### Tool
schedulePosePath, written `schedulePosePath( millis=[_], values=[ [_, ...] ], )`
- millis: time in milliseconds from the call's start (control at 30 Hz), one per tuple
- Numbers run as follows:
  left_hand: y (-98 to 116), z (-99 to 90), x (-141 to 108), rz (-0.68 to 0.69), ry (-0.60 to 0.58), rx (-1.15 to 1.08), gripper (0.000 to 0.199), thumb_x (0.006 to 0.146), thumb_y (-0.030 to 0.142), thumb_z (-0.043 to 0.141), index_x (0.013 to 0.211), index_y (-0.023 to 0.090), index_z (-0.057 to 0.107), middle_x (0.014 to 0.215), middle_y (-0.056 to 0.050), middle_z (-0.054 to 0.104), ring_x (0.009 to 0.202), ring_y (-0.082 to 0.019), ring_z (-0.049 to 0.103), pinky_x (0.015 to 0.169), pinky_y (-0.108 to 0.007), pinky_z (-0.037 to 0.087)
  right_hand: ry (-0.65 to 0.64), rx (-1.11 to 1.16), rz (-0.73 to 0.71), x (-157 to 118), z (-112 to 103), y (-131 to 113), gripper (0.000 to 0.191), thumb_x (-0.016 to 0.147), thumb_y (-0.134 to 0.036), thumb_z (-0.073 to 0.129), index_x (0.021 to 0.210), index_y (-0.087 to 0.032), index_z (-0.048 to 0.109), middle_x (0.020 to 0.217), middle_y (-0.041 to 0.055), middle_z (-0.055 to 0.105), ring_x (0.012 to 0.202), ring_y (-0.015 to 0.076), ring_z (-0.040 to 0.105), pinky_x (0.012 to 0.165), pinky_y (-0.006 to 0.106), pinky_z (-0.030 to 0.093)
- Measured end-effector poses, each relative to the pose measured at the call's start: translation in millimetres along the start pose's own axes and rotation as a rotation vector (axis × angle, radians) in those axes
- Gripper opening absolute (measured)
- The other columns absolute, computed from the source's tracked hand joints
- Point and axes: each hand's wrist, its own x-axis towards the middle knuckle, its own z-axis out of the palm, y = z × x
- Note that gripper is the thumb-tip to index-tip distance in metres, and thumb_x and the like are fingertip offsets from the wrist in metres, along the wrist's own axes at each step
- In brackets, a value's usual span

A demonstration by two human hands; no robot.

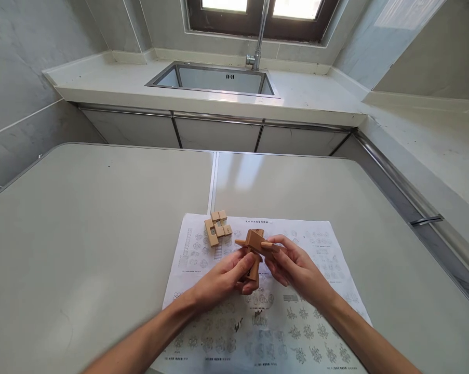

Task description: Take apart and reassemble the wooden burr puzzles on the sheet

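Between my two hands, above the printed sheet, is a brown wooden interlocking puzzle [253, 240] made of crossing pieces. My left hand [240, 270] is closed around its lower piece, thumb on top. With thumb and fingers, my right hand [291, 259] pinches a narrow wooden bar at the puzzle's right side. Pointed ends stick out at the left and right, and parts of the puzzle are hidden behind my fingers. Just left of it, a lighter wooden block puzzle [212, 232] of several joined cubes lies on the sheet.
The paper sheet [312, 296], printed with rows of small diagrams, lies on the pale folding table [102, 234], which has a centre seam. Beyond the table's far edge are a counter [304, 88] with a steel sink [214, 78], a tap [255, 57] and a window. Another counter runs along the right.
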Motion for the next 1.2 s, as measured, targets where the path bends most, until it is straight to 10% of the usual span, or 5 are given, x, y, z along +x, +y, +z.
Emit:
schedulePosePath(
  millis=[267, 867, 1200],
  values=[
    [-11.7, 1.2, 3.0, 0.046, 0.102, -0.050, 0.065, 0.103, 0.068, 0.050, 0.142, 0.020, 0.027, 0.061, 0.009, 0.055, 0.049, -0.010, 0.037, 0.055, -0.026, 0.026, 0.020, -0.005, -0.025, 0.8, -2.1, 4.4, 0.028, 0.108, -0.051, 0.057, 0.120, -0.025, 0.058, 0.068, -0.0061, 0.056, 0.047, 0.0087, 0.040, 0.050, 0.025, 0.027],
    [-2.3, 6.0, -3.5, 0.055, 0.004, -0.001, 0.058, 0.106, 0.062, 0.050, 0.139, 0.017, 0.032, 0.070, 0.008, 0.050, 0.060, -0.010, 0.037, 0.061, -0.027, 0.030, -0.002, -0.086, -0.016, 0.0, 4.4, 2.5, 0.031, 0.106, -0.054, 0.060, 0.110, -0.023, 0.056, 0.061, -0.0068, 0.055, 0.048, 0.0108, 0.048, 0.048, 0.024, 0.037],
    [-5.0, 6.2, -4.0, 0.071, 0.062, -0.101, 0.105, 0.101, 0.060, 0.063, 0.168, 0.021, -0.008, 0.068, 0.007, 0.054, 0.060, -0.012, 0.047, 0.063, -0.028, 0.033, -0.028, -0.118, -0.015, 0.4, 4.8, 0.9, 0.033, 0.108, -0.053, 0.056, 0.107, -0.021, 0.062, 0.061, -0.0072, 0.052, 0.046, 0.0080, 0.041, 0.048, 0.024, 0.031]
  ],
)
